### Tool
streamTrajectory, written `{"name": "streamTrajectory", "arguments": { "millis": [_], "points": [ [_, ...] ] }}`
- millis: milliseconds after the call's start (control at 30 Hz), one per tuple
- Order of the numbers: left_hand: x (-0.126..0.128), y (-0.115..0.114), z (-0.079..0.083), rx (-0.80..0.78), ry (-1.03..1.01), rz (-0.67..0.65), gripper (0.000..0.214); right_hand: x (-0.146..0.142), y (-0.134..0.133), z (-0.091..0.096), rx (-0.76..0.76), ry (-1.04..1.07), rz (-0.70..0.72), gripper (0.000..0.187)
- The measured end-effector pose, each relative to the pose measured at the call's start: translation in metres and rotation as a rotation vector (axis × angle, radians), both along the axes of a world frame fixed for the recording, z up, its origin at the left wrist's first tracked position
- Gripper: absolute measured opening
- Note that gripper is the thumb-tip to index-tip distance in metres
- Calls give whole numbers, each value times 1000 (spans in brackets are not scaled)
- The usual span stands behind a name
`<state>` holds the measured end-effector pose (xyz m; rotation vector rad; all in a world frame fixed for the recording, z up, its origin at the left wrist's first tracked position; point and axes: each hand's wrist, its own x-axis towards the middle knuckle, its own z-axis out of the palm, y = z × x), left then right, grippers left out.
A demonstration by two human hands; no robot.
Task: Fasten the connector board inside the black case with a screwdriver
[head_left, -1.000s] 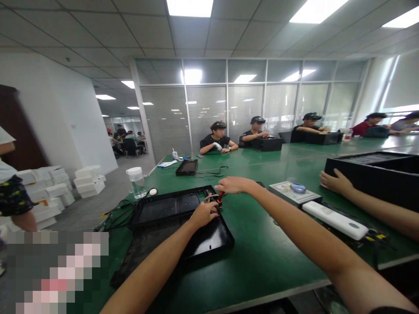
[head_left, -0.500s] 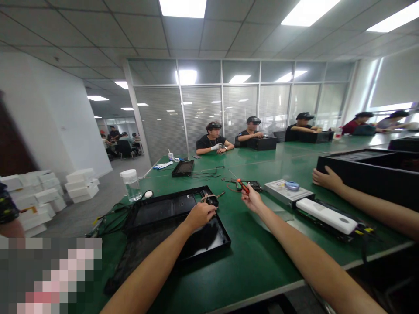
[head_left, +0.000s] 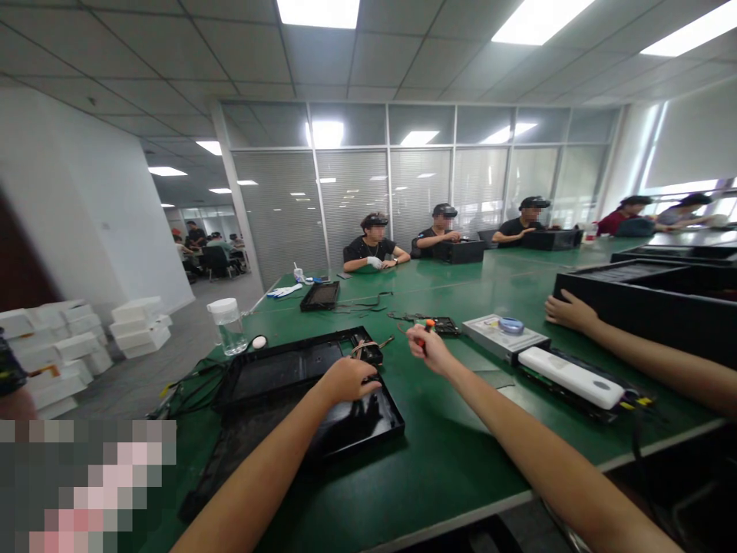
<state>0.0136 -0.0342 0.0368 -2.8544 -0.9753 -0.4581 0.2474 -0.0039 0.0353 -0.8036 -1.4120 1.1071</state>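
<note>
My right hand is closed around an orange-handled screwdriver, raised over the table; its shaft cannot be made out. My left hand is over the flat black case panel, thumb and fingers slightly apart, with nothing visible between them. Just beyond those fingertips, a small black part with bundled wires sits at the panel's far right corner. Behind my right hand lies a small dark frame with wires.
A co-worker's hand rests on a large black case at right. Nearby are a metal power supply box bearing a blue round item and a white-topped board. A clear water jug and cables stand left.
My right hand has moved slightly left and turned the screwdriver, so its shaft no longer shows. My left hand has shifted slightly and its thumb has parted from the fingers.
</note>
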Motion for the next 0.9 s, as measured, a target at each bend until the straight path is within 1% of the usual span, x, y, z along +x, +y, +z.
{"name": "streamTrajectory", "arguments": {
  "millis": [67, 100, 167, 200, 267, 300, 367, 433, 467, 533, 600, 633, 700, 767, 833, 900],
  "points": [
    [-17, 10, 11, 2, -22, 98, 30, -12, -26, 10, 141, -484, 130, 31],
    [-28, 16, 15, -13, -38, 157, 34, -18, -42, 13, 250, -710, 189, 32],
    [-53, 29, 20, -44, -45, 254, 43, -26, -77, 13, 511, -1044, 261, 27],
    [-66, 34, 19, -39, -41, 290, 42, -28, -95, 10, 592, -1160, 284, 24],
    [-89, 42, 13, -26, -11, 306, 34, -26, -127, 2, 659, -1301, 274, 23],
    [-98, 45, 9, -40, 16, 300, 32, -23, -140, -3, 668, -1317, 263, 22],
    [-110, 48, -2, -120, 73, 278, 31, -12, -158, -14, 659, -1308, 227, 20],
    [-114, 48, -11, -208, 124, 253, 29, 0, -167, -23, 632, -1315, 164, 18],
    [-113, 47, -15, -225, 143, 241, 27, 6, -170, -28, 615, -1337, 125, 17],
    [-108, 45, -19, -195, 174, 226, 23, 14, -172, -33, 592, -1389, 78, 19],
    [-101, 42, -17, -121, 186, 237, 18, 18, -171, -36, 586, -1418, 86, 20],
    [-99, 40, -13, -94, 187, 241, 17, 18, -168, -36, 586, -1422, 100, 19],
    [-95, 36, -2, -59, 171, 242, 16, 16, -159, -35, 590, -1419, 113, 18],
    [-93, 28, 15, -35, 148, 230, 17, 10, -141, -34, 598, -1414, 102, 18],
    [-92, 13, 34, -8, 134, 216, 17, 1, -115, -33, 610, -1412, 83, 18],
    [-89, -8, 52, 13, 127, 183, 17, -9, -84, -32, 613, -1410, 70, 20]
  ]
}}
